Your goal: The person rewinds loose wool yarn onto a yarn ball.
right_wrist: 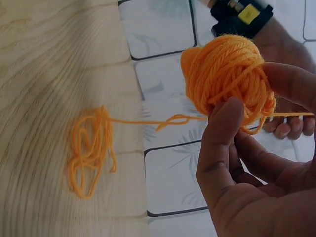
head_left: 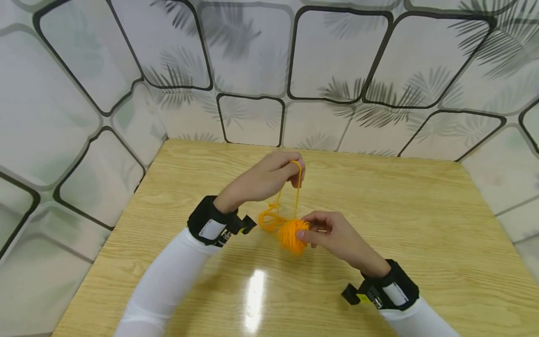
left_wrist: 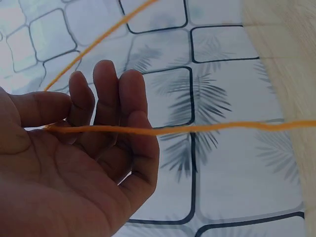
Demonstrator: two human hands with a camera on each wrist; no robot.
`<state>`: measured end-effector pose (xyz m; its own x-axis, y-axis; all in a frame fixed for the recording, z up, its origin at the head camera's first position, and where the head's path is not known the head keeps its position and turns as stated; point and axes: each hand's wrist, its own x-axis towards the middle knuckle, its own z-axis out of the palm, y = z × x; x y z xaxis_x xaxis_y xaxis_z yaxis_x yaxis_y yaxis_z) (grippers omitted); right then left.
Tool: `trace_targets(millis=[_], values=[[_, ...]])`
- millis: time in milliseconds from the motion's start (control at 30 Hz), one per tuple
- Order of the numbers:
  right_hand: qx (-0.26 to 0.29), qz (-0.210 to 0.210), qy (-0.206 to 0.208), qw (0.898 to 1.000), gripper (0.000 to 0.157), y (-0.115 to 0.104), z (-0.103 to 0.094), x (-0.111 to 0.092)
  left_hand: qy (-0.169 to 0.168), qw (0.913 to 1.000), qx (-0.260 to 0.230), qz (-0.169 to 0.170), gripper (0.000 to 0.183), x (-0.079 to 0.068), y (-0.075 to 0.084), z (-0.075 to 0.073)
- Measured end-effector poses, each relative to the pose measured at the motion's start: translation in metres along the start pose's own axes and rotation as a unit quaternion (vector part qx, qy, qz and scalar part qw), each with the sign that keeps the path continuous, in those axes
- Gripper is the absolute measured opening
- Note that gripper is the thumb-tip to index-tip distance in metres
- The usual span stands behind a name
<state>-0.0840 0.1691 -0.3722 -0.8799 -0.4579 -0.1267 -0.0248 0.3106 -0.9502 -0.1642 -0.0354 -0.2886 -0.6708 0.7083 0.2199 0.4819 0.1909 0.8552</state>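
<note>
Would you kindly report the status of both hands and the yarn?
Left hand holding strand; right hand gripping yarn ball; loose loops nearby, possible snag.

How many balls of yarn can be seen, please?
1: the ball, in the right hand. The loose yarn on the table is a tangle, not a ball.

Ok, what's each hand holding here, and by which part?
The right hand pinches the orange yarn ball by its right side in the head view. The left hand holds the yarn strand partway between ball and loose loops.
</note>
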Motion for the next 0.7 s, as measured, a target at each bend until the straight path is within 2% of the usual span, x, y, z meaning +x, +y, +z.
trace_targets(millis=[133,333,500,700], values=[[0.027,0.021,0.038,0.999,0.04,0.011,-0.009,0.011,0.0,0.9991,0.043,-0.004,0.031,-0.012,0.016,0.007],[0.077,0.012,0.084,0.993,0.043,0.015,-0.027,0.025,0.006,0.9987,0.045,0.022,0.033,-0.036,0.031,0.023],[0.115,-0.003,0.097,0.989,0.047,0.011,-0.041,0.036,0.018,0.9939,0.087,0.065,0.032,-0.059,0.036,0.049],[0.152,-0.023,0.096,0.983,0.05,-0.002,-0.051,0.042,0.057,0.9803,0.129,0.139,0.029,-0.075,0.025,0.081]])
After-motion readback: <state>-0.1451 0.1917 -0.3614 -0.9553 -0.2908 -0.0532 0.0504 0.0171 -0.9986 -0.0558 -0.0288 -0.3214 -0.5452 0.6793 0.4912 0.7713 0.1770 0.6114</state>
